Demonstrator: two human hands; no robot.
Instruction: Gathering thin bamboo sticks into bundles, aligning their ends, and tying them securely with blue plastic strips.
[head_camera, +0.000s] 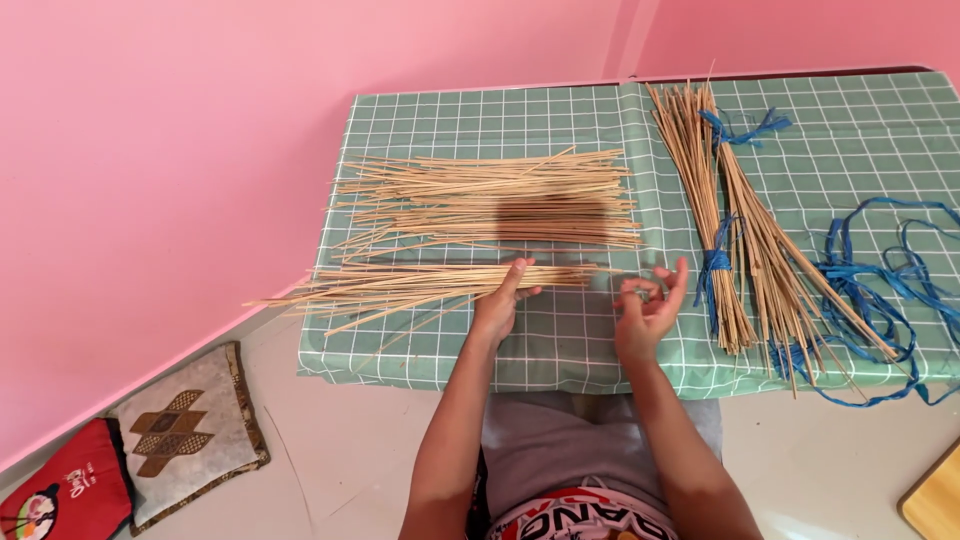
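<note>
Both your bare forearms reach forward from your lap, roughly parallel and a little apart. Your left hand (497, 303) lies palm down with the wrist straight; its fingers (516, 272) are stretched forward and held close together, the thumb angled out to the right. Your right hand (648, 305) is raised off the surface, palm turned up and toward you, its fingers (679, 277) loosely curled and spread, with the thumb bent in toward the fingertips. The two hands stay apart, not touching each other.
</note>
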